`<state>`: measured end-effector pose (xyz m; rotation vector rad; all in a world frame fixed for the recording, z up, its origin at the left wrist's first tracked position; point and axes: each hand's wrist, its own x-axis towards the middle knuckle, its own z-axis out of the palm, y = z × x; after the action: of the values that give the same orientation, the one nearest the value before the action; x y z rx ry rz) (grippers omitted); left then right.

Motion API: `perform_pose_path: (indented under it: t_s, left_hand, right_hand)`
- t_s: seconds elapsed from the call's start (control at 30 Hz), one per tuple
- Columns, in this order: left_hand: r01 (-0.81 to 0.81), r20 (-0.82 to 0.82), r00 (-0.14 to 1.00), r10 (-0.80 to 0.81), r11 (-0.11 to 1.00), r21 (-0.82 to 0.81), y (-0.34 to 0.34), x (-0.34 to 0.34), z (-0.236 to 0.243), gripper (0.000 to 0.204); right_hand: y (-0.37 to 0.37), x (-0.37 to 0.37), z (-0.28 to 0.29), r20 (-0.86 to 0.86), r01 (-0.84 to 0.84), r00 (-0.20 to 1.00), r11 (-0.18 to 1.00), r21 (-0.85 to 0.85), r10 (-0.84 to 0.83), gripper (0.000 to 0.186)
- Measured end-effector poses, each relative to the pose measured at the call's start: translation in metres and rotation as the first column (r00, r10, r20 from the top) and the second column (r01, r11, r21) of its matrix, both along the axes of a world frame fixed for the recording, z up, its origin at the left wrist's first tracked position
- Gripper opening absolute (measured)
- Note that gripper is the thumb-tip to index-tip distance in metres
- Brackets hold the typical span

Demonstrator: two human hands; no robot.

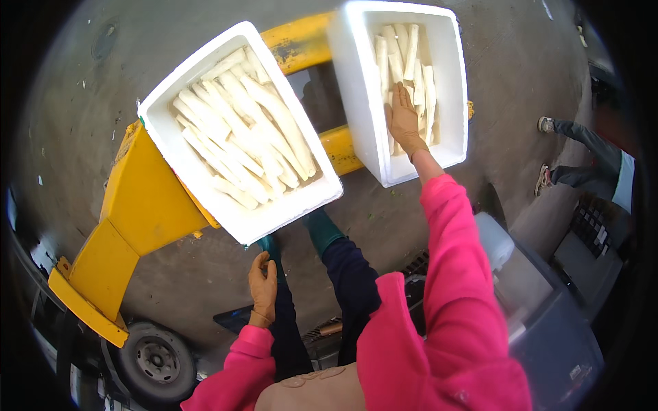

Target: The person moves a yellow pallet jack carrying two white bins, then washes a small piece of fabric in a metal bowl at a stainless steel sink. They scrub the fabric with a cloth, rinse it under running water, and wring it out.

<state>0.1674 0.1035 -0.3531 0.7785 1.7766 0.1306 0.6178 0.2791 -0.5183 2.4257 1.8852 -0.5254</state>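
Observation:
My right hand (404, 118), in a tan glove, reaches into the right white foam box (460, 103). Its fingers lie stretched out over several pale, peeled root-like sticks (429, 89); no stick is visibly gripped. Below the near corner of the left foam box (257, 222) hangs my left hand (262, 288), gloved the same way. Its fingers are loosely bent, with the thumb apart, and nothing shows in them. Inside the left box, more pale root-like sticks (240, 130) lie slanted in a heap. Their exact kind cannot be told.
Both boxes rest across a yellow metal pallet jack or lift frame (154, 198). A wheel (157, 359) is at the lower left. On the right are a grey bin (555, 335), a white container (495, 240) and another person's legs (582, 175).

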Motion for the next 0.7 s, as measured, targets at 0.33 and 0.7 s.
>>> perform_pose_path:
  t_s: [0.33, 0.7]
  left_hand:
    - [-0.009, -0.003, 1.0, 0.009, 0.999, -0.051, 0.009, 0.032, -0.014, 0.034]
    - [0.018, 0.031, 0.999, -0.016, 0.998, -0.061, 0.028, 0.065, -0.006, 0.032]
  right_hand:
    - [0.004, 0.03, -0.05, 0.173, -0.191, 0.962, 0.974, -0.124, 0.211, 0.062]
    - [0.052, 0.028, -0.014, -0.08, -0.149, 0.984, 0.977, 0.152, 0.162, 0.07]
